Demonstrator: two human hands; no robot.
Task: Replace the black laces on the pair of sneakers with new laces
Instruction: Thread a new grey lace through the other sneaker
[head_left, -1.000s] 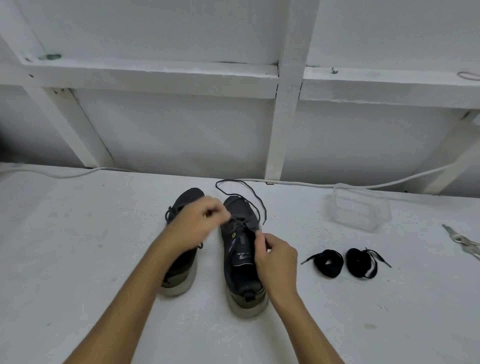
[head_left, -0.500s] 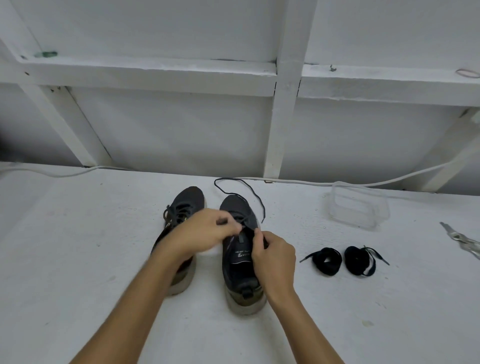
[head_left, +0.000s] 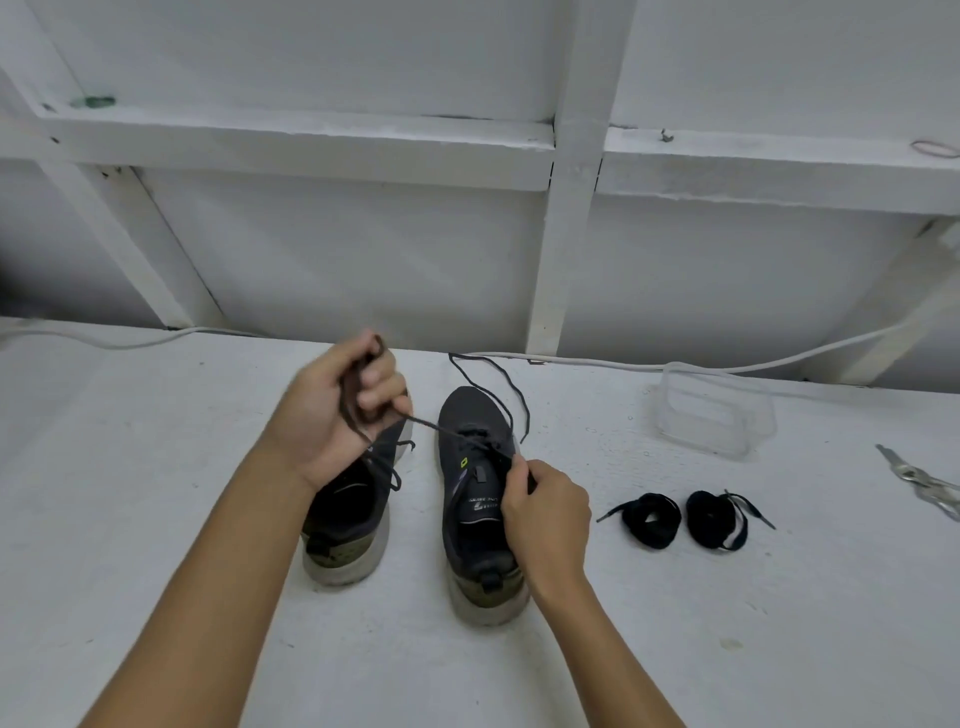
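Left hand (head_left: 332, 410) is raised over the left sneaker (head_left: 353, 514), fist curled round the old lace (head_left: 441, 428), which runs taut to the right sneaker (head_left: 475, 499). Right hand (head_left: 545, 514) pinches that shoe's eyelet edge. Two coiled flat black laces (head_left: 652, 519) sit just right, on the rough white table (head_left: 156, 467).

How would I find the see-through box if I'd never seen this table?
Start at the white table and look to its far right side, near the wall. The clear plastic box sits behind the two black lace bundles, and it is the only thing you can see through.
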